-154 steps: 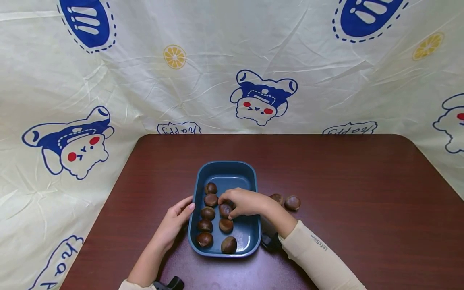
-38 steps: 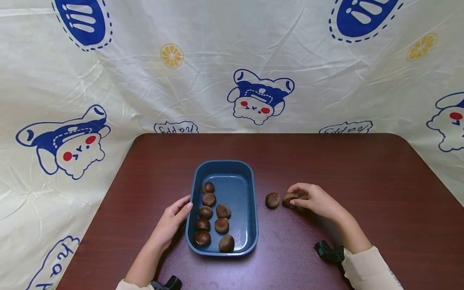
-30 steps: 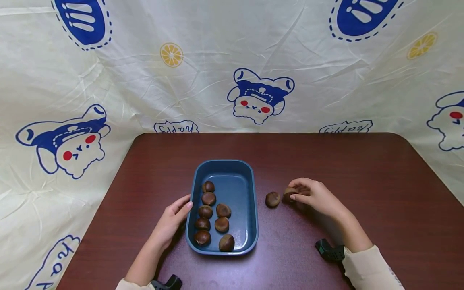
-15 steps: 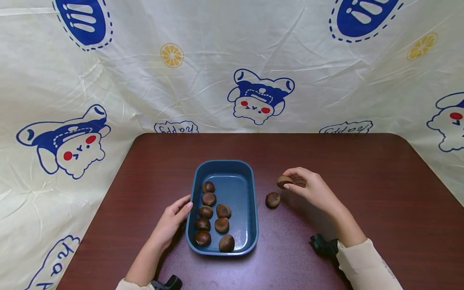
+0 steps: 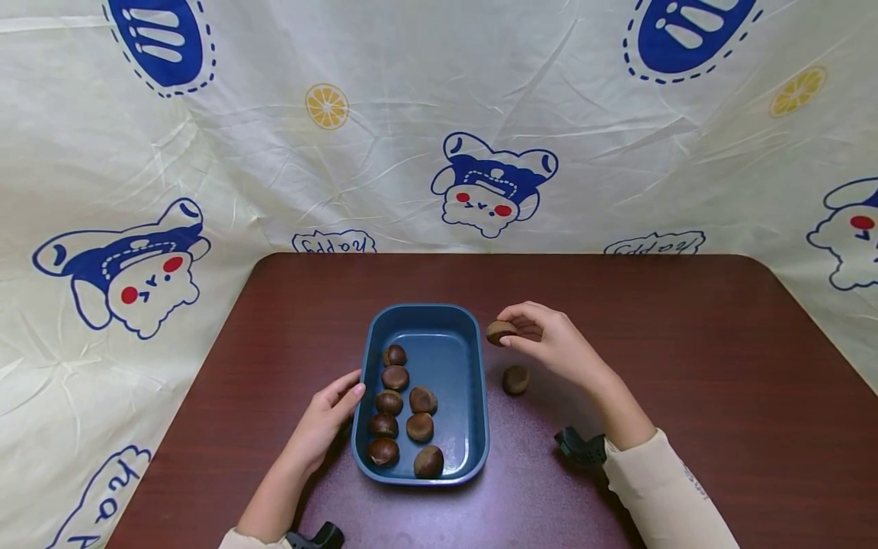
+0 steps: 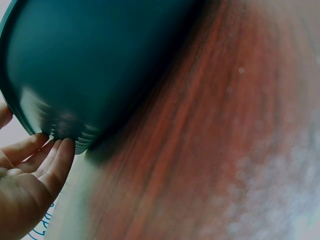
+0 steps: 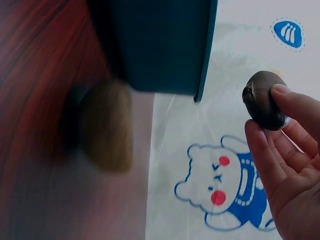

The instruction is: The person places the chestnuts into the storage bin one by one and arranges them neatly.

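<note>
In the head view my right hand [image 5: 549, 339] pinches a brown chestnut [image 5: 500, 332] between thumb and fingers, just off the upper right rim of a blue tray [image 5: 484, 412]. The right wrist view shows the held chestnut [image 7: 265, 100] raised above the table. My left hand [image 5: 329, 415] holds the tray's left side, thumb at the rim; in the left wrist view its fingertips [image 6: 62, 147] touch the outer wall. Inside the tray, chestnuts [image 5: 388, 402] form a left column of several, with three more chestnuts [image 5: 421, 427] to its right.
One loose chestnut [image 5: 516, 380] lies on the dark red-brown table [image 5: 658, 343], right of the tray. A white printed cloth [image 5: 398, 175] hangs behind the table. Each wrist wears a black camera band, such as the right band [image 5: 579, 447].
My right hand left the tray, took a chestnut from the table, lifted it and moved it left and away, towards the tray's upper right rim. My left hand stayed on the tray.
</note>
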The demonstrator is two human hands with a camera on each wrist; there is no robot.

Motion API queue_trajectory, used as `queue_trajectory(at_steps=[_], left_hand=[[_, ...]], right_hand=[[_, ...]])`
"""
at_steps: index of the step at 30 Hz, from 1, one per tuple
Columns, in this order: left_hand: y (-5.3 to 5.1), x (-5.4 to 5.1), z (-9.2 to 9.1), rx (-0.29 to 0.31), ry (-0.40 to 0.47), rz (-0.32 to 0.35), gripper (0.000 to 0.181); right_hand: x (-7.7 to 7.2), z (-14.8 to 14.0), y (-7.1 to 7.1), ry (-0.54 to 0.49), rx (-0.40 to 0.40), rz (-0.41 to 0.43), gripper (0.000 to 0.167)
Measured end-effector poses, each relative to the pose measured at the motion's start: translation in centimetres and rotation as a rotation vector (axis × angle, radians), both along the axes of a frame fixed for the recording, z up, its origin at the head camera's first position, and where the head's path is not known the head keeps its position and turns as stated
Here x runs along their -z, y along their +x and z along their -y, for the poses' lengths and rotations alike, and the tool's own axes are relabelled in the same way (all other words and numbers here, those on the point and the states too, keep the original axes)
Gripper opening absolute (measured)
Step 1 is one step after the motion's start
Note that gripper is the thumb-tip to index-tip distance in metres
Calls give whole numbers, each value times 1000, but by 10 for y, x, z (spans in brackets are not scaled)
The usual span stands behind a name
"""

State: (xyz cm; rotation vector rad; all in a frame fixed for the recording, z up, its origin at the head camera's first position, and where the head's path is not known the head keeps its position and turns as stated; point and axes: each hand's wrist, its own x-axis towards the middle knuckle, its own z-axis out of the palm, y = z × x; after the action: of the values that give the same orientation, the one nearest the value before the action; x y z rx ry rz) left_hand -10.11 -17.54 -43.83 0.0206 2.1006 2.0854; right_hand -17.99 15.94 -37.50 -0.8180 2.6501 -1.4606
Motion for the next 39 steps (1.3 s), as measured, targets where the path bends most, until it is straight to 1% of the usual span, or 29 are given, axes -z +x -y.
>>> queue_trajectory(at_steps=[4,5,8,11,12,17,20,24,28,33,39], left_hand=[[-1,0,0,3,-12,5,45],[-1,0,0,3,-12,6,45],[0,-1,0,2,-7,6,45],[0,-1,0,1,0,5,44],[0,-1,1,1,0,5,44],[0,0,2,-3,-9,5,44],[-1,1,2,-7,-9,3,44],[-2,2,1,-10,5,7,43],[-2,3,1,-7,13,7,43],[-2,3,2,-11,15,2,43],[-2,3,1,-6,11,11,43]], right_hand=[[-5,16,-2,-10,-47,5,26],[-9,21,0,-10,-58,4,26],[-8,33,-1,-16,-90,1,28],[-6,45,-3,-6,-125,-1,29],[-1,48,-6,-1,-138,-3,29],[5,66,-10,52,-202,-37,27],[10,76,-13,79,-238,-42,27],[18,88,-16,133,-266,-23,27],[23,97,-18,230,-284,-16,25],[24,104,-20,337,-306,-25,20],[24,105,-17,400,-321,-37,17]])
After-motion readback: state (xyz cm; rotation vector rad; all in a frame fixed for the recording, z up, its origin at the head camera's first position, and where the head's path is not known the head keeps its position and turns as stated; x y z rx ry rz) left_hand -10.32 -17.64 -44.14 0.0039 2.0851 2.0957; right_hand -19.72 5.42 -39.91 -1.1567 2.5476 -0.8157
